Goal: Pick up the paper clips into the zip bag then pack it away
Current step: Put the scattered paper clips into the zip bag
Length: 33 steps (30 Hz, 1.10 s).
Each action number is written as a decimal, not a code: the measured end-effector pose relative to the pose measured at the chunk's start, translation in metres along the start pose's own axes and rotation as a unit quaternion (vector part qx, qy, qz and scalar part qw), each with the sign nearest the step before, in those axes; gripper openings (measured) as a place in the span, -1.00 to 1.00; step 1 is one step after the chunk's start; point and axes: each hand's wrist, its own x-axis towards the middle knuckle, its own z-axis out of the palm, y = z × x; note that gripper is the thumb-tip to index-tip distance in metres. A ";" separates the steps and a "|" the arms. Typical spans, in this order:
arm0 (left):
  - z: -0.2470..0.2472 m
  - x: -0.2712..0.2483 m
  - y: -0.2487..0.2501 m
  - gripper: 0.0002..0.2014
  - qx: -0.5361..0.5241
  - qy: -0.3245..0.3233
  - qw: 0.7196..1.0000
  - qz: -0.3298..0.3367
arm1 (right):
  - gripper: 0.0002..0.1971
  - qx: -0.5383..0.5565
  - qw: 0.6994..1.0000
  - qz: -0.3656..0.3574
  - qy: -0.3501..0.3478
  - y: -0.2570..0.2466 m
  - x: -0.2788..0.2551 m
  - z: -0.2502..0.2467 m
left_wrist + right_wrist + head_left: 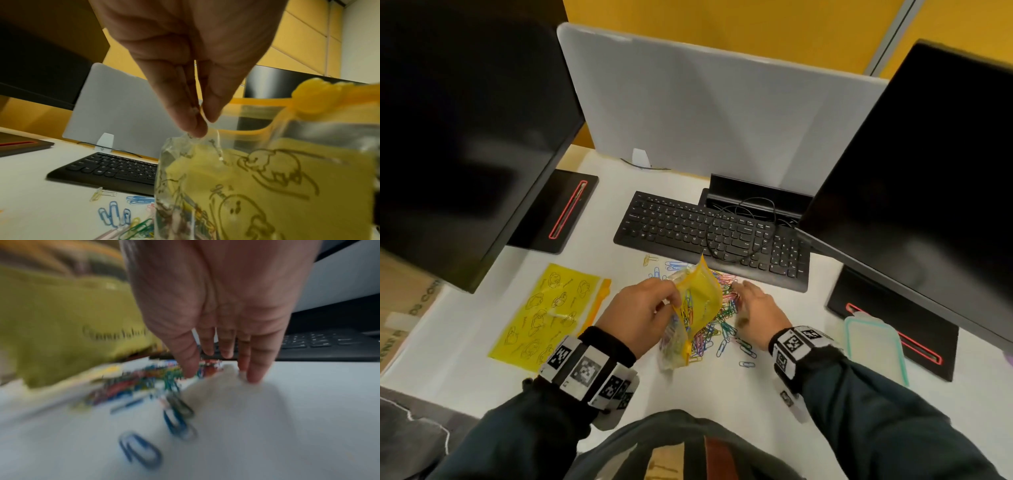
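A person sits at a white desk [774,342] between two dark monitors. Their left hand [642,308] pinches one clear edge of a small yellow plastic zip bag printed with cartoon outlines [697,305], thumb and fingers [191,123] pressed together on the film near its orange slider [314,100]. The bag hangs tilted over the desk with its mouth gaping. Several coloured clips already show through its clear side, low in the bag.

Just beside and under the bag lies a loose heap of coloured wire paper clips [719,322], in blue, green, pink and yellow, spread in front of a black keyboard [715,236]. A few strays lie apart from the heap, some blue ones nearest the person [141,449].

The right hand [756,305] reaches down to the heap's far side, fingers straight and slightly spread, tips at the desk surface beside the clips. It grips nothing that can be seen; this view is blurred.

The task looks to be in its early-to-middle part: some clips are bagged, most remain on the desk. Gathering the rest, sliding the zip shut and packing the bag away all appear still to be done.

A second, larger yellow printed zip bag [548,315] lies flat to the left, and a clear lidded box with a green rim [876,346] sits to the right.
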 end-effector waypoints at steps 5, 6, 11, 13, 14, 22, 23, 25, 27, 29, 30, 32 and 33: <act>-0.013 -0.013 -0.011 -0.84 -0.011 0.045 0.999 -0.022 | -0.32 -0.145 0.986 -0.080 -0.017 0.001 0.011 0.007; -0.015 -0.015 -0.015 -0.84 -0.010 0.050 0.998 -0.025 | -0.35 -0.139 0.987 -0.078 -0.014 0.000 0.012 0.006; -0.016 -0.019 -0.029 -0.83 0.006 0.054 0.996 -0.074 | -0.57 -0.087 0.993 -0.082 0.015 0.007 -0.008 0.007; -0.013 -0.019 -0.029 -0.87 0.008 0.049 0.994 -0.094 | -0.37 -0.037 0.997 -0.064 -0.014 0.012 -0.022 0.009; -0.012 -0.018 -0.029 -0.89 0.011 0.044 0.994 -0.099 | -0.18 -0.016 0.998 -0.053 -0.039 0.013 -0.027 0.010; -0.002 -0.013 -0.015 -0.77 0.048 -0.004 0.985 -0.165 | -0.44 -0.041 0.998 -0.027 0.025 -0.006 -0.015 0.023; -0.001 -0.012 -0.014 -0.70 0.055 -0.003 0.983 -0.175 | -0.53 -0.040 0.998 -0.026 0.038 -0.008 -0.014 0.023; 0.001 -0.012 -0.013 -0.67 0.063 0.000 0.980 -0.189 | -0.66 -0.041 0.998 -0.020 0.050 -0.010 -0.013 0.022; 0.001 -0.011 -0.016 -0.76 0.054 0.009 0.980 -0.191 | -0.74 -0.032 0.998 -0.012 0.058 -0.008 -0.013 0.020; 0.002 -0.012 -0.018 -0.78 0.049 0.010 0.980 -0.194 | -0.77 -0.013 0.998 0.000 0.066 -0.005 -0.015 0.020; 0.003 -0.012 -0.019 -0.74 0.051 0.007 0.979 -0.197 | -0.78 0.002 0.997 0.007 0.074 -0.003 -0.016 0.020; 0.005 -0.013 -0.019 -0.69 0.055 0.000 0.978 -0.200 | -0.79 0.038 0.995 0.022 0.093 0.002 -0.018 0.019; 0.005 -0.013 -0.019 -0.68 0.057 -0.005 0.978 -0.199 | -0.80 0.050 0.993 0.029 0.103 0.003 -0.019 0.018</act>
